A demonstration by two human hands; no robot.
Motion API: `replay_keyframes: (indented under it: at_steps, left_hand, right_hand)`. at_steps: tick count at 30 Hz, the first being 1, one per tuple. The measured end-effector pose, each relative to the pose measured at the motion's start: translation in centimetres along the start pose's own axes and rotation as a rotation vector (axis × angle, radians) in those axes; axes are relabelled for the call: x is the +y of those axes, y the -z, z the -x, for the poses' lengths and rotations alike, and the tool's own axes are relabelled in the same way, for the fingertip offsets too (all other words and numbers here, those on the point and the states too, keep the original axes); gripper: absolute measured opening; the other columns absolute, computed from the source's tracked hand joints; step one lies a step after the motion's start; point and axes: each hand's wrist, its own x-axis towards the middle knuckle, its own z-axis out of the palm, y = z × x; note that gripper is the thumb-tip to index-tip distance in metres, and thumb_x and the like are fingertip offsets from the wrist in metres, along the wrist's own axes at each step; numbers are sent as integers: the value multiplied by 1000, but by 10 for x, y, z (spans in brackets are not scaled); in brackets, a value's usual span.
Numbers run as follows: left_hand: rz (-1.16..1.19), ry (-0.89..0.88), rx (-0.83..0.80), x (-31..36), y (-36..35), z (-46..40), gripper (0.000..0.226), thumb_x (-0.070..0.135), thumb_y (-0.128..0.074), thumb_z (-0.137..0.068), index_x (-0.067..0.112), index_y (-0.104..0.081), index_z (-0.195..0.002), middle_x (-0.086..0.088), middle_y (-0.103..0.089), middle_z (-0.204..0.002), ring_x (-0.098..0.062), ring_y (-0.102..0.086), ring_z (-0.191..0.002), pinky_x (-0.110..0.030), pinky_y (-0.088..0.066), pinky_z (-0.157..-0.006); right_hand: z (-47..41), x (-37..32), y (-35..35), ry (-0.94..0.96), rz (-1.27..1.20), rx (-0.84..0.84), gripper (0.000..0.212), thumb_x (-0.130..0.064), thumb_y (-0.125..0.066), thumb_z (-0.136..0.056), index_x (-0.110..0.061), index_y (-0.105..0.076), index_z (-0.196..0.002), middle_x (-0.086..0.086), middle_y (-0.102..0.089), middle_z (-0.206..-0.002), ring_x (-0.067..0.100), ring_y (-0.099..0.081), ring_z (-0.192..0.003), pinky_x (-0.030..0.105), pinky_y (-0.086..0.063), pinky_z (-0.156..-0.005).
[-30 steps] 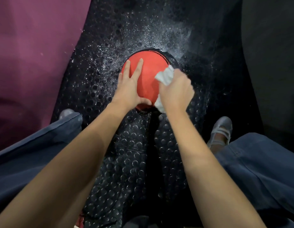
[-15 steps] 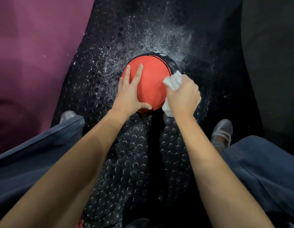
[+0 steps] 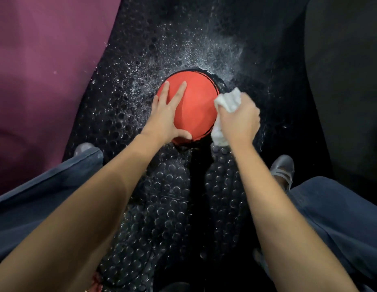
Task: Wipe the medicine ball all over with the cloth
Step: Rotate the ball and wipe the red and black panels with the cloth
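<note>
While the left hand lies flat with fingers spread on the red medicine ball, the right hand grips a bunched white cloth against its right side; the ball sits on a studded black mat, droplets scattered around.

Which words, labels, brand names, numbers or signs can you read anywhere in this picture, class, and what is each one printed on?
None can be read.
medicine ball: plain red with a thin black line, no lettering on the side that shows.
cloth: plain white.
studded mat: only bumps and white specks.
</note>
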Motion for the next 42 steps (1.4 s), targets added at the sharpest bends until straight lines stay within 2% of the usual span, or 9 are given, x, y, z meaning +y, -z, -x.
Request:
replay_keyframes:
  at_steps: [6, 11, 14, 19, 24, 29, 33, 38, 42]
  left_hand:
    - [-159, -90, -96, -21, 33, -13, 128, 26, -88, -64, 42, 4, -152, -1, 13, -162, -30, -2, -149, -54, -14, -120]
    - [275, 54, -33, -9, 16, -5, 132, 49, -85, -64, 21, 7, -155, -6, 5, -163, -20, -4, -150, -43, -8, -122]
    - [197, 81, 75, 1, -4, 0, 139, 50, -87, -59, 15, 8, -155, -4, 9, -163, -25, 0, -150, -46, -8, -121]
    - [154, 13, 112, -2, -11, 4, 140, 41, -91, -55, 16, 4, -155, -2, 8, -163, -21, 1, -150, -43, -7, -122]
    - [202, 27, 158, -3, -18, 10, 140, 39, -91, -55, 16, 3, -155, -1, 8, -163, -26, 2, -150, -46, -7, -121]
    - [180, 36, 179, 5, -28, 16, 137, 40, -89, -58, 17, 4, -155, 1, 10, -163, -29, 5, -149, -40, 0, -120]
    - [165, 21, 204, 6, -33, 10, 133, 41, -88, -61, 15, 2, -155, -2, 7, -163, -30, 3, -150, -44, -1, -122]
    - [98, 5, 213, 13, -39, 13, 140, 45, -90, -55, 13, 3, -155, -4, 7, -163, -31, 4, -150, -39, 3, -119]
    - [89, -6, 224, 8, -40, 16, 138, 39, -91, -57, 11, 1, -155, -6, 5, -163, -29, 5, -150, -43, 3, -122]
  right_hand:
    - [-28, 4, 10, 41, -27, -310, 26, -25, -67, -75, -13, -45, -78, 1, -50, -77, 23, -49, -76, 37, -44, -68]
    - [-9, 13, 11, 53, -23, -322, 24, -23, -67, -76, -10, -48, -83, 5, -57, -81, 27, -55, -79, 34, -44, -68]
    - [-1, 16, 16, 124, 33, -383, 23, -27, -67, -78, -10, -52, -81, 3, -59, -76, 28, -57, -77, 40, -48, -68]
    - [-17, -6, 16, 293, 187, -243, 9, -25, -57, -85, -18, -52, -83, -6, -54, -79, 23, -54, -77, 29, -31, -64]
    - [14, -2, 3, 622, 335, -248, 19, -11, -60, -81, -9, -60, -100, 7, -61, -98, 32, -60, -84, 32, -36, -61]
    - [-11, -6, 10, 409, 341, -146, 16, -18, -57, -86, -11, -58, -101, 8, -60, -103, 32, -60, -89, 34, -38, -66]
    - [31, -1, 3, 637, 373, -252, 24, -8, -68, -72, -9, -62, -95, 9, -61, -91, 32, -62, -77, 32, -41, -55]
    - [-9, -8, 12, 417, 393, -147, 25, -14, -56, -84, -9, -58, -108, 9, -58, -108, 32, -59, -91, 33, -36, -66]
    - [26, -8, 6, 588, 376, -230, 22, -10, -61, -77, -7, -61, -100, 10, -60, -97, 33, -60, -81, 33, -39, -59]
